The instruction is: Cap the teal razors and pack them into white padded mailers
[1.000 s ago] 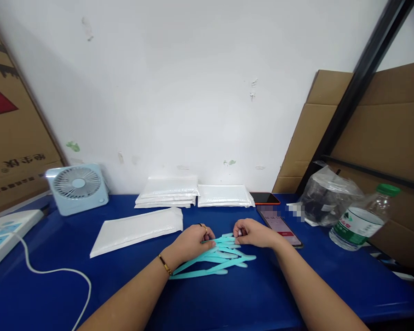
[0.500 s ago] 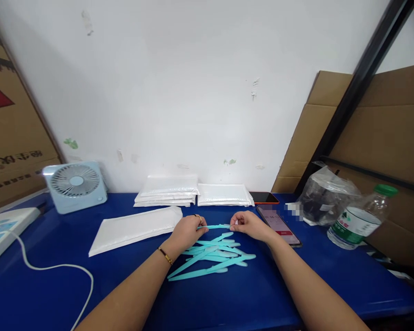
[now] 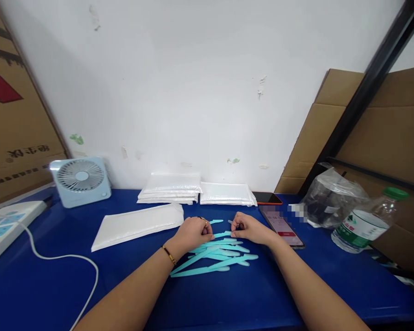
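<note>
Blue tabletop (image 3: 262, 299) fills most of the lower view. Lg brown printed cardboard box (image 3: 27, 119) at far L, contents hidden. Flat white padded mailer (image 3: 138, 227) lies L of ctr; behind it, by the wall, a stack of similar white mailers (image 3: 169, 186) w/ a lower white pile (image 3: 227, 194) just R of it. Can't tell what's in any. Far R: crinkled clear plastic bag (image 3: 331, 202) w/ smth dark inside, then see-thru plastic bottle (image 3: 362, 227) w/ green cap + white/green label; can't tell how full.

My arms reach in from the bottom, hands facing each other mid-table. L hand (image 3: 193, 233): back up, fingers bent, thumb nr index. R hand (image 3: 246, 227): fingertips bunched. Can't tell exactly what either's gripping.

Thin turquoise plastic sticks w/ pale see-thru ends (image 3: 212, 251) lie criss-crossed on the table, mostly on my side of the hands. One turquoise stick (image 3: 223, 235) spans btwn my fingertips; another (image 3: 216, 221) pokes out just past L fingers. Tiny pale see-thru bit (image 3: 229, 221) shows at R fingertips.
</note>
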`<state>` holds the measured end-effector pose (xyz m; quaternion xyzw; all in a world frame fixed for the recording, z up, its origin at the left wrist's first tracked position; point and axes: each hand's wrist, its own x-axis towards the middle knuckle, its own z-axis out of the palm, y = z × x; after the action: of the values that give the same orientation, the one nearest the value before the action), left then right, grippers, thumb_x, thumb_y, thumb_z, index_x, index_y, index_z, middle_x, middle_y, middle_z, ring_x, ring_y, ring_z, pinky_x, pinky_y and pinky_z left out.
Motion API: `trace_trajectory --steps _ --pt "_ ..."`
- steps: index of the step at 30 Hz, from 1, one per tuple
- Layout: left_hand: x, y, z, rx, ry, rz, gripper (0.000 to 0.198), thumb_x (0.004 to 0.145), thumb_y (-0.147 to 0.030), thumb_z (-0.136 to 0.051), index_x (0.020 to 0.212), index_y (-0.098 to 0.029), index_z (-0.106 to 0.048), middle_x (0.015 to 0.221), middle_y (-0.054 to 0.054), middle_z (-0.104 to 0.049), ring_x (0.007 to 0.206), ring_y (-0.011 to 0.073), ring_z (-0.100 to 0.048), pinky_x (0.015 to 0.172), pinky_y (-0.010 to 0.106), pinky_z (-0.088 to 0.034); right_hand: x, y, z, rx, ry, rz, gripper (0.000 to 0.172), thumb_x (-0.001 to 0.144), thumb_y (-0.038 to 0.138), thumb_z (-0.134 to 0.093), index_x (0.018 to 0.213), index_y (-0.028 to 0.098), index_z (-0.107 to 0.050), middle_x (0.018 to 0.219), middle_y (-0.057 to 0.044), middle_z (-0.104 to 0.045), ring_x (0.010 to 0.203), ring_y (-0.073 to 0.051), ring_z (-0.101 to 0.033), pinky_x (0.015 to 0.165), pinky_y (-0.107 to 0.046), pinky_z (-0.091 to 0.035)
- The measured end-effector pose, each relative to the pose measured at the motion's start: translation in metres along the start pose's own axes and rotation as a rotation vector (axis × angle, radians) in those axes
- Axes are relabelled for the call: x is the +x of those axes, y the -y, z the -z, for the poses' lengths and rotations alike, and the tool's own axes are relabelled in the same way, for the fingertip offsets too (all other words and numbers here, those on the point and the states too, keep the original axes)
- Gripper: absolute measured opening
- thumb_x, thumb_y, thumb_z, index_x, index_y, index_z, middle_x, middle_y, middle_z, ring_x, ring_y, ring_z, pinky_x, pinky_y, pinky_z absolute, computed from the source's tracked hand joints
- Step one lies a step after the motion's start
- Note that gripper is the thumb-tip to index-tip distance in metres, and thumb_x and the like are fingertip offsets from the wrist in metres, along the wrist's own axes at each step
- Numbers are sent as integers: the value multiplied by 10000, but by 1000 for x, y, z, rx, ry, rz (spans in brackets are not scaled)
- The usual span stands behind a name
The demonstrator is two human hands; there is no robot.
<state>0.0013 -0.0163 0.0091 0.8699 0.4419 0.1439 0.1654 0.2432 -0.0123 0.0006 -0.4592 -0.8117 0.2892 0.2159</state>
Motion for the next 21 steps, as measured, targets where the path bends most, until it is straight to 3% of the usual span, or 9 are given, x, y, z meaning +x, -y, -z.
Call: trace_trajectory --steps 3,6,10,16,21 --pt "2 4 0 16 2 -2 153 739 -363 -590 699 -229 -653 680 -35 -643 639 126 -552 566 227 -320 2 -7 -1 39 -27 -22 204 699 372 -654 739 174 -625 810 -1 -494 677 -114 -492 588 -226 -399" --pt "3 11 2 72 -78 35 145 752 -324 -574 677 -220 -644 701 -27 -652 662 133 -557 596 237 -323 2 -15 4 21 -108 -53 215 697 379 -650 729 168 -625 823 -8 -520 672 -115 -496 591 -231 -401" --pt "2 16 6 76 -184 92 142 724 -336 -602 809 -232 -647 761 -16 -654 750 154 -568 629 243 -331 -2 -16 12 -11 -201 -82 224 707 390 -637 764 174 -640 825 -12 -537 666 -118 -490 601 -241 -399" --pt "-3 4 5 9 -43 -2 244 668 -480 -631 735 -249 -672 741 -30 -647 673 128 -563 580 227 -327 -4 8 0 10 32 -5 196 679 368 -674 732 180 -651 786 5 -490 657 -110 -484 574 -228 -384" --pt "-3 0 1 33 31 7 180 698 -416 -613 697 -245 -672 688 -38 -659 607 118 -558 544 226 -313 -1 14 -6 -38 47 32 169 714 344 -646 704 175 -643 763 5 -473 668 -111 -477 591 -229 -381"
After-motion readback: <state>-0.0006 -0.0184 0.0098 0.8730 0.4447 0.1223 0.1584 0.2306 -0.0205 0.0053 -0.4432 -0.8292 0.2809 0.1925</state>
